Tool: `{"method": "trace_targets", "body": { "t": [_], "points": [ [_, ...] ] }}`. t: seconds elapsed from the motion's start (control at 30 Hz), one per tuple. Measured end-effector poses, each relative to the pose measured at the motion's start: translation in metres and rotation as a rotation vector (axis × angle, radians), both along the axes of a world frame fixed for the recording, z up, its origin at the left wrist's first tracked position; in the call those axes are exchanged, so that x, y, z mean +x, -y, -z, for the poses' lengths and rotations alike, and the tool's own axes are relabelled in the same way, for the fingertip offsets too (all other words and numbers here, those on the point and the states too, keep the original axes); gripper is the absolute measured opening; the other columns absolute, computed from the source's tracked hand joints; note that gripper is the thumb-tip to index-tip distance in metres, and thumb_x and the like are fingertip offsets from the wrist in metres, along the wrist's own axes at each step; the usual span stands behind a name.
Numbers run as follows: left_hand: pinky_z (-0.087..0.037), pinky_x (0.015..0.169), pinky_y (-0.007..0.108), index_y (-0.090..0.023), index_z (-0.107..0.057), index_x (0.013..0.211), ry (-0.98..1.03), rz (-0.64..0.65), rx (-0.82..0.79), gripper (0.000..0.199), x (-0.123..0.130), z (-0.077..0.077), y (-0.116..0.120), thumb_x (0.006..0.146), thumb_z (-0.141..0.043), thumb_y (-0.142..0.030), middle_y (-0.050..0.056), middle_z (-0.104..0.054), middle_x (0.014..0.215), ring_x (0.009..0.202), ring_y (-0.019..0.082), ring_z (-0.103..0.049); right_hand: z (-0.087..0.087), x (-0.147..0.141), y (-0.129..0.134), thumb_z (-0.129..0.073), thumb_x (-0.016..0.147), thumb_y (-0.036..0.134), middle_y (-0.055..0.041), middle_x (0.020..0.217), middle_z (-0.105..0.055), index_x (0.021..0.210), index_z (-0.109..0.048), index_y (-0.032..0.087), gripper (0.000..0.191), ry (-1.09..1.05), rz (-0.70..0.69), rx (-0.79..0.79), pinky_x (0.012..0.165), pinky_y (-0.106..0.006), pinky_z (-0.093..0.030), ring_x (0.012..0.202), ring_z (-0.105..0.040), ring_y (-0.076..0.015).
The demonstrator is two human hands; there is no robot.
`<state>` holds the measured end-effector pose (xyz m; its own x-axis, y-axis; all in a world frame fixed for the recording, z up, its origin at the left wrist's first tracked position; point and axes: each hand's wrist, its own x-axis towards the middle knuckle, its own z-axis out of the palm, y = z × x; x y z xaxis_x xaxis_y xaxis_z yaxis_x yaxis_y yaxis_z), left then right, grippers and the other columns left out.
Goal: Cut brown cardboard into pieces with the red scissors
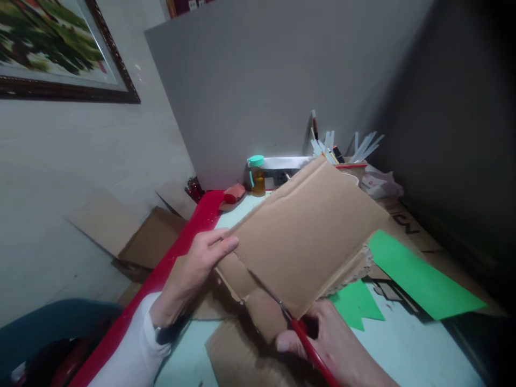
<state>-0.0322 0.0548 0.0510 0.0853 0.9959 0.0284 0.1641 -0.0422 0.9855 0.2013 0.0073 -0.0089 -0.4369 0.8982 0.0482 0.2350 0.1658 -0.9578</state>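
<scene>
A large brown cardboard piece [314,220] is held up, tilted, over the table. My left hand [201,263] pinches its left corner, thumb on top. My right hand [322,333] is closed on red-handled scissors [301,334] below the cardboard's near corner. One scissor blade lies over the cardboard surface, pointing up and left toward my left hand; the other blade is hidden. A narrow strip [258,309] hangs along the near edge beside the blade. The cardboard's right edge shows torn, corrugated layers.
More cardboard [242,355] lies on the pale table beneath my hands. Green sheets [427,279] lie at the right. Behind stand a bottle with a teal cap [257,177] and a container [355,167] of strips and tools. An open box [151,239] sits at the left.
</scene>
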Motion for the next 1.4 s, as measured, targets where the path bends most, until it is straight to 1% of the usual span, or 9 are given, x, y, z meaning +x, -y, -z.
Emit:
{"method": "trace_targets", "body": {
  "t": [0.17, 0.4, 0.63, 0.8, 0.93, 1.1, 1.2, 1.3, 1.4],
  "points": [
    [-0.045, 0.066, 0.026, -0.021, -0.073, 0.088, -0.02, -0.004, -0.037, 0.025, -0.001, -0.004, -0.005, 0.086, -0.07, -0.045, 0.001, -0.07, 0.085, 0.079, 0.019, -0.062, 0.004, -0.004, -0.002, -0.076, 0.07, 0.056, 0.0011, 0.061, -0.063, 0.074, -0.074, 0.019, 0.037, -0.007, 0.031, -0.142, 0.052, -0.026, -0.043, 0.058, -0.055, -0.0179],
    [-0.047, 0.065, 0.031, -0.022, -0.078, 0.091, 0.026, -0.114, -0.062, 0.027, -0.003, 0.006, -0.003, 0.08, -0.075, -0.046, 0.003, -0.071, 0.079, 0.068, 0.021, -0.061, 0.018, -0.011, 0.002, -0.076, 0.072, 0.057, -0.0021, 0.056, -0.06, 0.06, -0.069, 0.022, 0.038, 0.018, 0.051, -0.106, 0.055, -0.03, -0.046, 0.056, -0.058, -0.021],
    [-0.043, 0.06, 0.027, -0.02, -0.075, 0.089, 0.043, -0.075, -0.038, 0.025, -0.005, 0.008, 0.001, 0.083, -0.073, -0.045, 0.003, -0.068, 0.082, 0.072, 0.019, -0.058, 0.024, -0.012, 0.005, -0.071, 0.077, 0.057, -0.0019, 0.054, -0.061, 0.077, -0.075, 0.02, 0.038, -0.01, 0.024, -0.154, 0.047, -0.027, -0.043, 0.049, -0.055, -0.0177],
    [-0.04, 0.059, 0.025, -0.019, -0.069, 0.078, 0.065, -0.037, -0.015, 0.027, -0.005, 0.011, 0.001, 0.085, -0.071, -0.045, 0.001, -0.064, 0.08, 0.073, 0.016, -0.055, 0.013, -0.006, 0.003, -0.076, 0.07, 0.059, -0.003, 0.061, -0.067, 0.076, -0.076, 0.019, 0.041, 0.025, 0.02, -0.099, 0.059, -0.03, -0.051, 0.061, -0.062, -0.0231],
    [-0.04, 0.059, 0.026, -0.019, -0.071, 0.079, 0.078, -0.024, -0.004, 0.027, -0.004, 0.013, 0.0, 0.084, -0.072, -0.045, 0.003, -0.066, 0.083, 0.074, 0.018, -0.056, -0.006, -0.001, 0.003, -0.077, 0.07, 0.05, -0.0021, 0.061, -0.069, 0.08, -0.078, 0.022, 0.03, 0.074, -0.021, -0.071, 0.066, -0.034, -0.054, 0.063, -0.064, -0.0253],
    [-0.044, 0.066, 0.027, -0.021, -0.075, 0.088, 0.108, -0.017, -0.018, 0.024, -0.004, 0.016, -0.003, 0.085, -0.071, -0.044, 0.003, -0.071, 0.087, 0.079, 0.02, -0.06, -0.025, 0.003, 0.0, -0.071, 0.078, 0.045, -0.008, 0.085, -0.078, 0.093, -0.078, 0.023, 0.027, 0.073, -0.146, -0.022, 0.089, -0.043, -0.053, 0.083, -0.07, -0.0301],
    [-0.047, 0.071, 0.03, -0.02, -0.076, 0.088, 0.117, -0.04, -0.012, 0.025, -0.005, 0.019, -0.005, 0.083, -0.072, -0.045, 0.005, -0.072, 0.088, 0.081, 0.022, -0.063, -0.023, 0.003, 0.0, -0.067, 0.082, 0.042, -0.0119, 0.093, -0.079, 0.098, -0.077, 0.023, 0.027, 0.116, -0.178, 0.018, 0.104, -0.051, -0.045, 0.101, -0.069, -0.035],
    [-0.048, 0.071, 0.031, -0.019, -0.076, 0.086, 0.113, -0.061, -0.009, 0.027, -0.005, 0.019, -0.005, 0.081, -0.073, -0.046, 0.006, -0.072, 0.087, 0.081, 0.024, -0.064, -0.018, -0.002, 0.005, -0.064, 0.085, 0.046, -0.0139, 0.097, -0.079, 0.099, -0.078, 0.022, 0.031, 0.157, -0.083, 0.02, 0.106, -0.055, -0.043, 0.11, -0.067, -0.038],
    [-0.048, 0.069, 0.031, -0.02, -0.076, 0.088, 0.102, -0.052, -0.02, 0.027, -0.007, 0.016, -0.003, 0.08, -0.075, -0.045, 0.006, -0.071, 0.086, 0.082, 0.025, -0.064, -0.012, -0.008, 0.009, -0.066, 0.086, 0.044, -0.0118, 0.1, -0.08, 0.103, -0.077, 0.023, 0.03, 0.126, -0.008, -0.017, 0.107, -0.052, -0.044, 0.112, -0.067, -0.0363]
  ]
}}
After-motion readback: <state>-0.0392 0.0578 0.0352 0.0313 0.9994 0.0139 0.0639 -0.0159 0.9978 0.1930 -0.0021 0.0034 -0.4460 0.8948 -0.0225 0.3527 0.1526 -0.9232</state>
